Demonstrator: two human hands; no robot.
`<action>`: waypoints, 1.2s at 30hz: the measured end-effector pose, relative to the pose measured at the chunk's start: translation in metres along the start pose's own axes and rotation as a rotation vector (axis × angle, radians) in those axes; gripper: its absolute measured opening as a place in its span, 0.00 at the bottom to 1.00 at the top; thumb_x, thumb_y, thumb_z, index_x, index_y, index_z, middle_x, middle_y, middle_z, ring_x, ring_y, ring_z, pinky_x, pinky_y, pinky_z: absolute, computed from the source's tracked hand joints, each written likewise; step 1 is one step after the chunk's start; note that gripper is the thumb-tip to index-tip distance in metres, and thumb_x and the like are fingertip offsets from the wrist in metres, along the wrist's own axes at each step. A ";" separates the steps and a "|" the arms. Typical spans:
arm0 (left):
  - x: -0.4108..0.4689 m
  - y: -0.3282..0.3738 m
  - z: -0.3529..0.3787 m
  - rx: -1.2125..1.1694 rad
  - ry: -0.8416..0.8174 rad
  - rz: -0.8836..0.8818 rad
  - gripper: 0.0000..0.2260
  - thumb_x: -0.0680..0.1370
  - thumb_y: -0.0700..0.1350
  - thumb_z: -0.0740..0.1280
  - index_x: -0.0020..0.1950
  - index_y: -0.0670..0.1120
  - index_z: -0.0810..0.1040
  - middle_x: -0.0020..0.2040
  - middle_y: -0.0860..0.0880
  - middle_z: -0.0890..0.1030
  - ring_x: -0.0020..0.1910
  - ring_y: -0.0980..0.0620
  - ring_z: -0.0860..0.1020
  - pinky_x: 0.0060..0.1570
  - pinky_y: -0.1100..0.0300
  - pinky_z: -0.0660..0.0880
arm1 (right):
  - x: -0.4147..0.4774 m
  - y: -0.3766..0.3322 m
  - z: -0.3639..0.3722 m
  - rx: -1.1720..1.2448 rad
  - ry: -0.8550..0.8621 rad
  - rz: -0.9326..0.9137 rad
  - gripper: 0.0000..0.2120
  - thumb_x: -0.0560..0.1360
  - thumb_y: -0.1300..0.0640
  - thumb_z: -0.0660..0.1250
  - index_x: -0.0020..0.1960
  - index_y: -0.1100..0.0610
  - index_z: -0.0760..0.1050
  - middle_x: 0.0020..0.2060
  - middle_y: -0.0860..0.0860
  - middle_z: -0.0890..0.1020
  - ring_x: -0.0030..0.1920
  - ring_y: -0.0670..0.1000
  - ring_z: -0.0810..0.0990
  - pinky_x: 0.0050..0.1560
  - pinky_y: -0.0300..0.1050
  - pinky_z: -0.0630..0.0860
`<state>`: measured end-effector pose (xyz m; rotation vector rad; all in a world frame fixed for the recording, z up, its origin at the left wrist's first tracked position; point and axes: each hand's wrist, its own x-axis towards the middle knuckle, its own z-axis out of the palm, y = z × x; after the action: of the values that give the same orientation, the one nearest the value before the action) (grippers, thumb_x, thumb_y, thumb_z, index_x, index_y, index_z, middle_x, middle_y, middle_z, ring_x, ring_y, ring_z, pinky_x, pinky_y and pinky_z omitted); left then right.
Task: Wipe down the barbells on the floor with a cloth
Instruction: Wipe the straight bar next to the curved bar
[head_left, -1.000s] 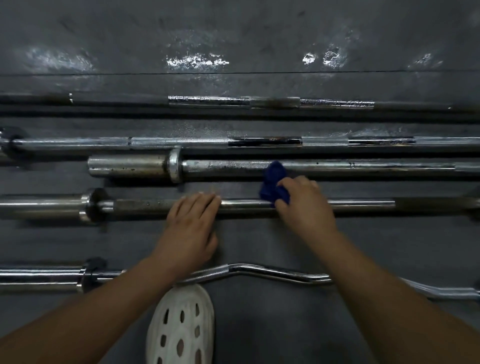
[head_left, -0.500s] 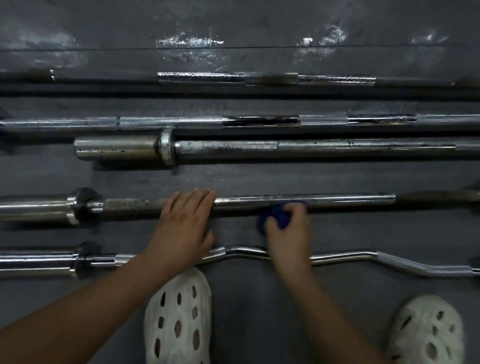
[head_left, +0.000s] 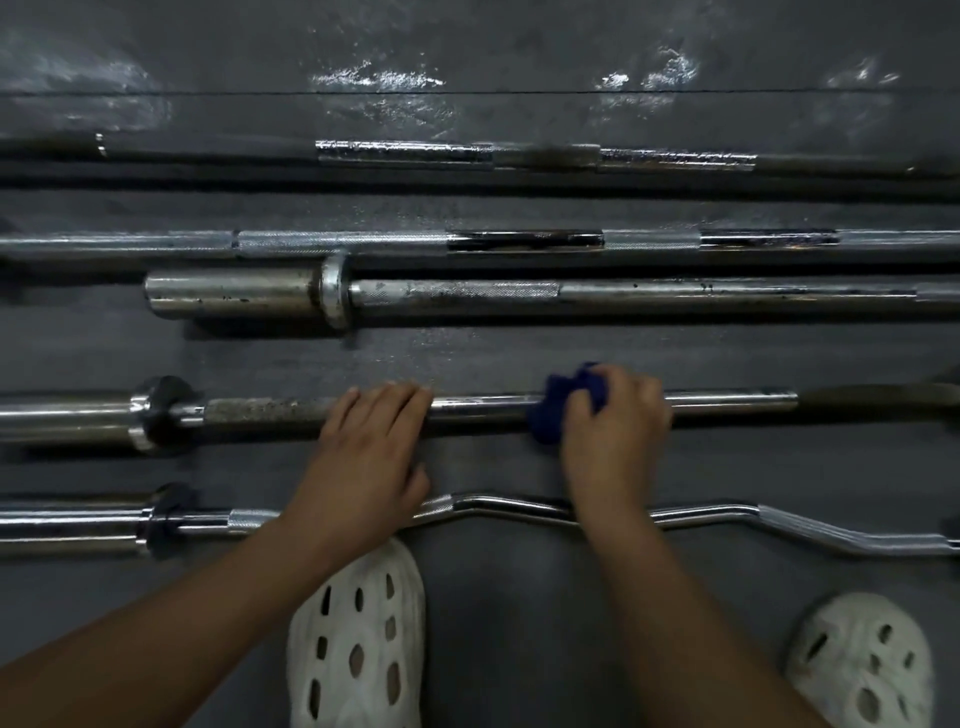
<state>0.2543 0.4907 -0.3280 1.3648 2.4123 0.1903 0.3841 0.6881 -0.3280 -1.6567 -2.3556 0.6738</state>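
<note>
Crucially, the barbell lies 9-to-3 o'clock across the floor, the right hand clutching the blue cloth around its shaft, 3 o'clock of the flat, steadying left hand.

Dark rubber floor (glare patches at far edge) carries five barbells, laid parallel.
</note>
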 end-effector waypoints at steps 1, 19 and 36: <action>0.001 0.000 0.000 0.007 -0.003 0.007 0.31 0.70 0.49 0.66 0.73 0.44 0.67 0.70 0.45 0.71 0.69 0.44 0.69 0.72 0.42 0.62 | 0.000 -0.003 0.001 -0.002 0.030 0.117 0.15 0.72 0.55 0.66 0.58 0.53 0.78 0.55 0.57 0.76 0.56 0.61 0.72 0.58 0.53 0.69; 0.001 -0.003 -0.001 -0.001 -0.010 0.015 0.31 0.70 0.51 0.63 0.73 0.45 0.67 0.70 0.45 0.73 0.69 0.45 0.70 0.72 0.43 0.62 | 0.012 -0.035 -0.024 0.442 -0.093 -0.079 0.22 0.68 0.67 0.57 0.54 0.44 0.74 0.47 0.45 0.80 0.46 0.41 0.76 0.55 0.42 0.73; 0.001 -0.001 -0.006 -0.004 -0.021 0.011 0.31 0.69 0.50 0.65 0.72 0.45 0.67 0.69 0.46 0.73 0.69 0.45 0.70 0.71 0.43 0.63 | 0.003 -0.001 -0.006 -0.316 -0.229 -0.403 0.21 0.68 0.57 0.62 0.59 0.48 0.76 0.52 0.48 0.80 0.53 0.53 0.77 0.63 0.54 0.66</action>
<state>0.2510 0.4915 -0.3233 1.3714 2.3865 0.1828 0.3842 0.6918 -0.3228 -1.1851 -2.9689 0.4500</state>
